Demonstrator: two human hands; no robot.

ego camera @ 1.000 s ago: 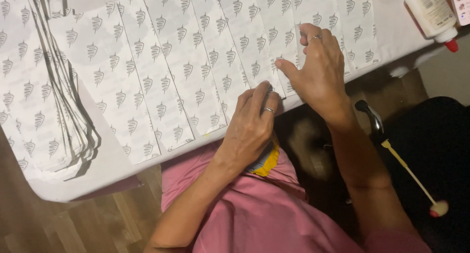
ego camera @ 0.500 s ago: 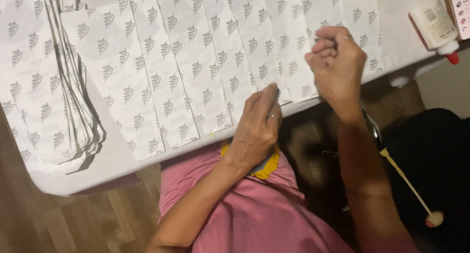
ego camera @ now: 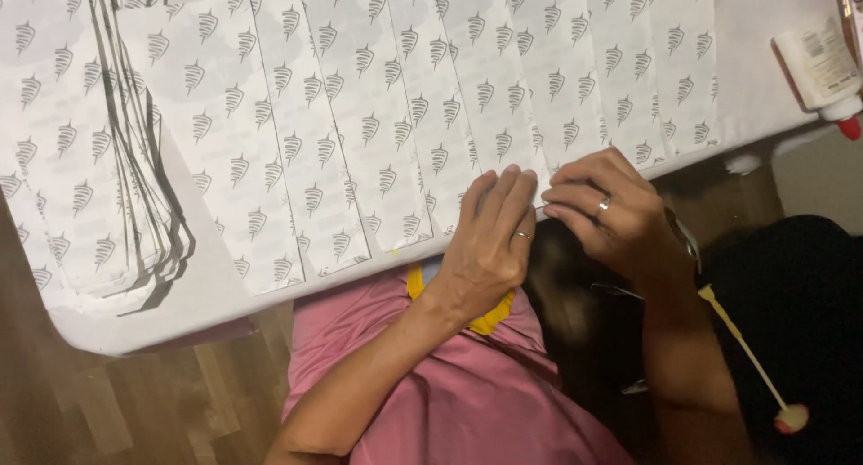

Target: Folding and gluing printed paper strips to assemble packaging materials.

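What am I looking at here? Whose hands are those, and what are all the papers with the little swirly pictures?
A person wears a camera on their head, so you look down at their own two hands. The left hand lies flat on the paper strips, pressing the near edge. The right hand pinches a strip's end beside it. The strips lie side by side on a white table. A stack of papers sits on the left, and a glue bottle at the far right.
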